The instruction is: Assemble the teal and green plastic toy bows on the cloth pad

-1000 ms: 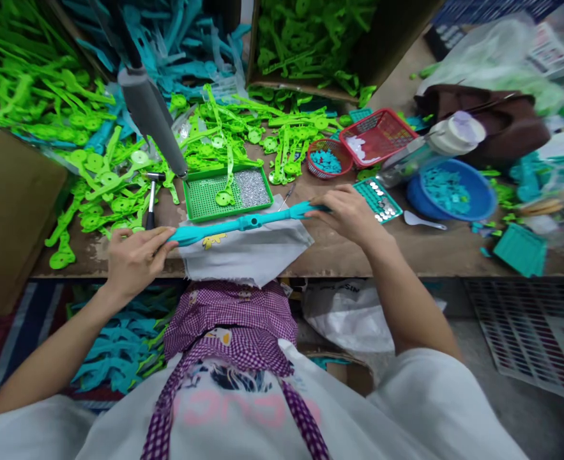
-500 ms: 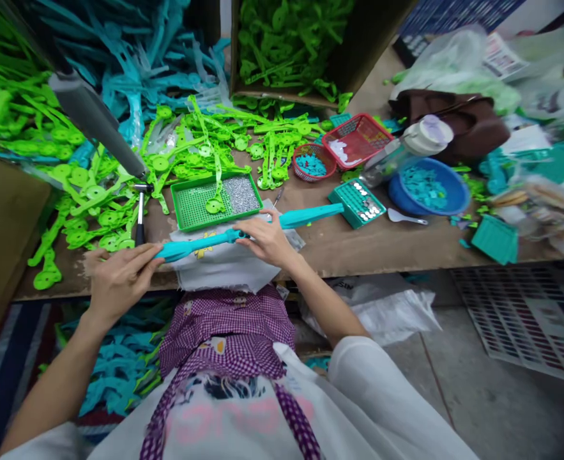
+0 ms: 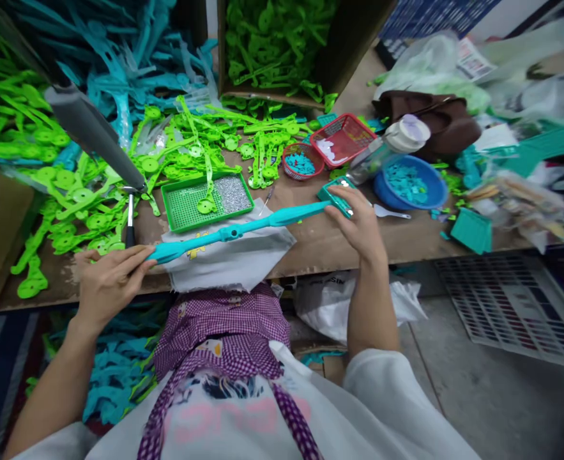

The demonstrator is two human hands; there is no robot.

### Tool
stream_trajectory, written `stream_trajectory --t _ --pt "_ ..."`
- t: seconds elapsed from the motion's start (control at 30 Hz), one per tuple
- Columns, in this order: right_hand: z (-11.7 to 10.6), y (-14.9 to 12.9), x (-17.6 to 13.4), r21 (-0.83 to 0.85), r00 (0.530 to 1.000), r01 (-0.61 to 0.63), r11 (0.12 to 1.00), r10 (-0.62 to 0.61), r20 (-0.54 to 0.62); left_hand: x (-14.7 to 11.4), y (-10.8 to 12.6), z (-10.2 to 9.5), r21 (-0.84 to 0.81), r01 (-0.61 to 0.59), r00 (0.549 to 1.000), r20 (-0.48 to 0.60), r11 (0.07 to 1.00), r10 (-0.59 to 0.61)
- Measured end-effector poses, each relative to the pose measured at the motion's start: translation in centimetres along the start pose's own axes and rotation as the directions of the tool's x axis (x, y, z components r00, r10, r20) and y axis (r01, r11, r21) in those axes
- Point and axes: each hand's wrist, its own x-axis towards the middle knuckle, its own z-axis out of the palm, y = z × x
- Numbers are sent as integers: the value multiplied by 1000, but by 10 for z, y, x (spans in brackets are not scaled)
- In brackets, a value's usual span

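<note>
A long turquoise plastic piece (image 3: pixel 248 225) spans the space between my hands, above a white cloth (image 3: pixel 228 259) at the table's edge. Its left end is pinched in the fingers of my left hand (image 3: pixel 112 278). My right hand (image 3: pixel 358 223) grips the far right end, thumb below and fingers on top. A joint with a small round hole shows near the middle of the piece. Behind it lies a green tray (image 3: pixel 190 211) with small silvery parts at its right side and a lime-green plastic piece across it. A hammer (image 3: pixel 129 220) rests left of the tray.
Lime-green pieces (image 3: pixel 94 211) are heaped at the left and back. A turquoise block (image 3: pixel 336 191) with silvery discs lies behind my right hand. Farther right stand red baskets (image 3: pixel 343 137), a blue bowl (image 3: pixel 411 182) and a white spoon (image 3: pixel 391 213). A grey pole (image 3: pixel 92 137) slants in from upper left.
My right hand has moved from the middle joint of the turquoise piece to its right end. My left hand keeps its hold on the left end. The view has shifted slightly.
</note>
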Motion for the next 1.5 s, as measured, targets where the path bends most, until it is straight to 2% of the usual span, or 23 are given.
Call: stream_trajectory --t 0.07,0.17,0.3,0.37,0.43,0.5,0.53,0.6,0.67,0.8,0.93,1.07,1.13,1.2,1.3,1.37,1.43,1.47,1.5 --pt "1 28 -4 231 992 -120 966 108 63 3 -1 1 5 -18 1000 -15 1000 18" --pt "27 49 -4 464 975 -212 860 215 47 9 -3 2 -26 -8 999 -31 1000 7" --pt "61 47 5 578 966 -185 795 256 -44 13 -9 1 -153 43 998 -38 987 -50" --pt "69 46 10 611 953 -177 771 290 -89 8 -14 0 -236 139 984 -73 962 -160" --pt "73 48 11 633 941 -158 758 309 -135 -4 -20 2 -387 289 919 -142 875 -367" --pt "74 52 10 643 937 -129 755 305 -171 -21 -24 8 -588 398 795 -161 704 -585" --pt "75 55 8 644 935 -114 756 300 -187 -30 -23 13 -677 419 738 -134 605 -661" --pt "76 60 6 641 928 -96 762 301 -220 -43 -20 24 -773 419 646 -114 476 -755" --pt "77 64 4 649 922 -100 755 315 -225 -47 -14 37 -817 379 597 -142 434 -789" --pt "77 65 1 680 921 -81 729 316 -229 -35 -5 56 -802 370 585 -192 470 -788" --pt "77 64 -4 679 917 -73 730 317 -242 -31 -3 63 -753 374 565 -278 541 -777" --pt "71 50 -26 669 902 -113 735 359 -242 -45 7 59 -770 391 538 -252 504 -804" --pt "68 35 -48 700 859 -188 689 461 -223 -60 19 56 -809 401 515 -189 430 -836" --pt "68 16 -74 766 777 -295 571 610 -156 -78 33 54 -851 412 498 -89 326 -862" --pt "77 -7 -104 841 657 -393 371 753 -25 -108 47 55 -842 476 533 44 256 -845" --pt "81 -15 -116 856 602 -420 302 799 13 -126 50 58 -817 524 567 122 243 -815" --pt "81 -20 -122 850 583 -428 307 812 1 -137 48 62 -796 564 585 198 219 -786" --pt "79 -22 -124 841 590 -429 330 807 -16 -141 46 64 -788 584 575 231 196 -785" --pt "77 -24 -125 829 603 -429 358 797 -32 -143 44 67 -780 603 547 255 164 -798"
